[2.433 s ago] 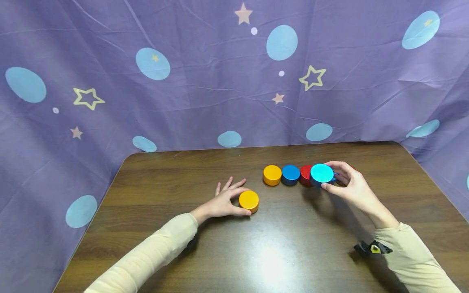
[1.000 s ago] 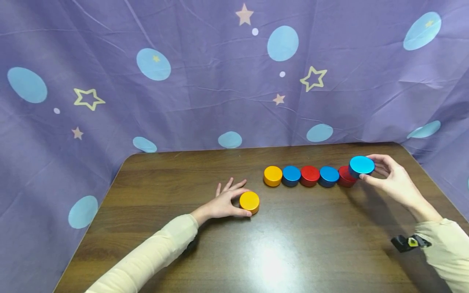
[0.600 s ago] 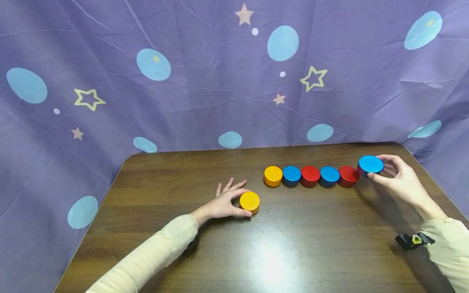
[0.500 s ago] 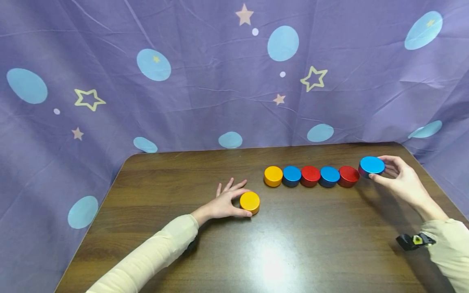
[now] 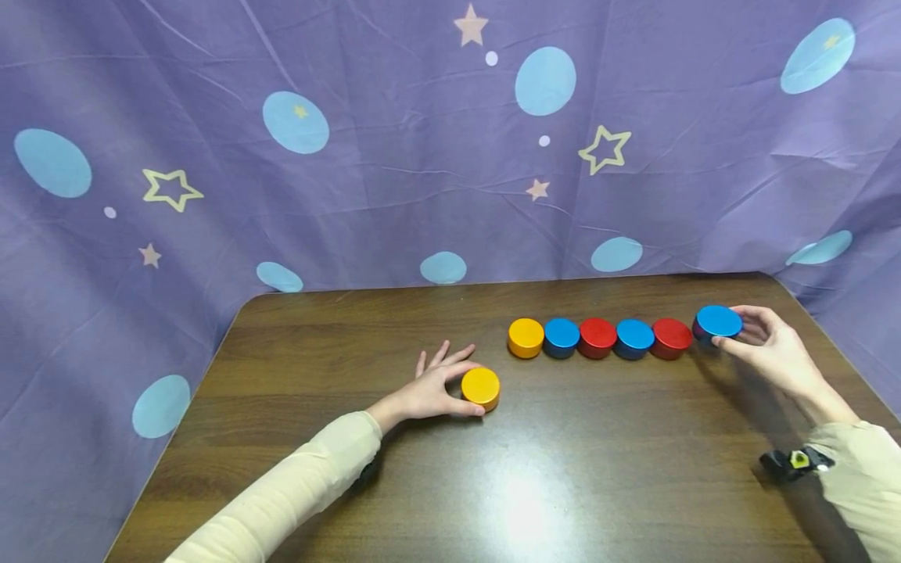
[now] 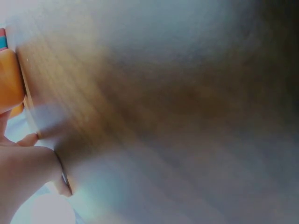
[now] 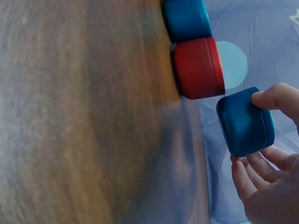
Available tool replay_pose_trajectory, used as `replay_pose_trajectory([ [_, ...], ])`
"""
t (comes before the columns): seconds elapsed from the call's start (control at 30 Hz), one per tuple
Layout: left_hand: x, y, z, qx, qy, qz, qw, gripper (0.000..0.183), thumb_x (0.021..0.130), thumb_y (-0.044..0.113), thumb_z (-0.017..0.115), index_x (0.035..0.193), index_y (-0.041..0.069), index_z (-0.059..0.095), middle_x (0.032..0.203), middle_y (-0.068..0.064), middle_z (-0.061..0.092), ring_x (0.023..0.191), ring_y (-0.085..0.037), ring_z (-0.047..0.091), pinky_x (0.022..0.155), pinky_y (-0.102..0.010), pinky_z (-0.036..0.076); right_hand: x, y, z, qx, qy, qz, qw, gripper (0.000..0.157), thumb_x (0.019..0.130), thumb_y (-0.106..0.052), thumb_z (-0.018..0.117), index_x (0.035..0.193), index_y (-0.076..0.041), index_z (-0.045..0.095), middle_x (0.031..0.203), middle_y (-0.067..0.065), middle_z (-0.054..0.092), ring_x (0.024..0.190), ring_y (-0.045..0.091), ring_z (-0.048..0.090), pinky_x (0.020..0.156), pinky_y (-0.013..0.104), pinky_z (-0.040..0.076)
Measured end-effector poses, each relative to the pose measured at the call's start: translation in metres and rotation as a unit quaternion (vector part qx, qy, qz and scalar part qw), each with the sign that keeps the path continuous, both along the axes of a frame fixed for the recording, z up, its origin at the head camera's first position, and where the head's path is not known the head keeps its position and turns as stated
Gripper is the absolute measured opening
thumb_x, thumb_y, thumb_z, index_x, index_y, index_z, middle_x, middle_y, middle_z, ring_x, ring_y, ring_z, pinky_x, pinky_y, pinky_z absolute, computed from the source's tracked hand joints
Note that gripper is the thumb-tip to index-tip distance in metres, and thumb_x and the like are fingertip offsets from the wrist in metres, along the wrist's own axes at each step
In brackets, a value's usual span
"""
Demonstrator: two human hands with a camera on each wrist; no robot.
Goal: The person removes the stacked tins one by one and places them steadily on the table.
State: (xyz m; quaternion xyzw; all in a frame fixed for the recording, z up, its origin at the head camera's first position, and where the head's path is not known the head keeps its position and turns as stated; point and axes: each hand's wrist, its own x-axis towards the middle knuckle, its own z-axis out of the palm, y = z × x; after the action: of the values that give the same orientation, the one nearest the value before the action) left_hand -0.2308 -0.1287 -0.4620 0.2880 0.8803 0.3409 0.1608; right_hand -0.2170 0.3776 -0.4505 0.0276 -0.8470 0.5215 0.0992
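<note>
My left hand (image 5: 429,392) rests on the table with thumb and index finger around a round orange tin (image 5: 481,389); its other fingers are spread out. At the right end of a row of similar tins, my right hand (image 5: 774,348) grips a blue tin (image 5: 717,324) between thumb and fingers. The right wrist view shows this blue tin (image 7: 245,122) slightly tilted and raised off the table, apart from the neighbouring red tin (image 7: 198,68). A lid seam runs around it. The left wrist view catches only part of the orange tin (image 6: 10,79).
From left to right, the row holds an orange tin (image 5: 525,338), a blue tin (image 5: 561,338), a red tin (image 5: 596,338), another blue tin (image 5: 634,339) and another red tin (image 5: 672,338). A purple patterned cloth (image 5: 380,211) hangs behind the wooden table (image 5: 338,328).
My right hand has carried the blue tin rightward along the row, past the last red tin, then lowered it a little. My left hand stays still on the orange tin.
</note>
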Motion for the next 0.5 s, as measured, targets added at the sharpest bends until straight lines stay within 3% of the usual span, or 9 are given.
replay_pose_trajectory([
  [0.5,0.0,0.0,0.0,0.002,0.0,0.001,1.0,0.062,0.078,0.037,0.081,0.133,0.021,0.058,0.157,-0.006,0.024,0.143,-0.04,-0.005,0.104,-0.064,-0.015,-0.004,-0.002,-0.019,0.01,-0.038,-0.025,0.999,0.039,0.086,-0.01,0.073,0.113,-0.023,0.048,0.096,-0.029,0.05,0.085,-0.019,0.05,0.071,0.004,0.042],
])
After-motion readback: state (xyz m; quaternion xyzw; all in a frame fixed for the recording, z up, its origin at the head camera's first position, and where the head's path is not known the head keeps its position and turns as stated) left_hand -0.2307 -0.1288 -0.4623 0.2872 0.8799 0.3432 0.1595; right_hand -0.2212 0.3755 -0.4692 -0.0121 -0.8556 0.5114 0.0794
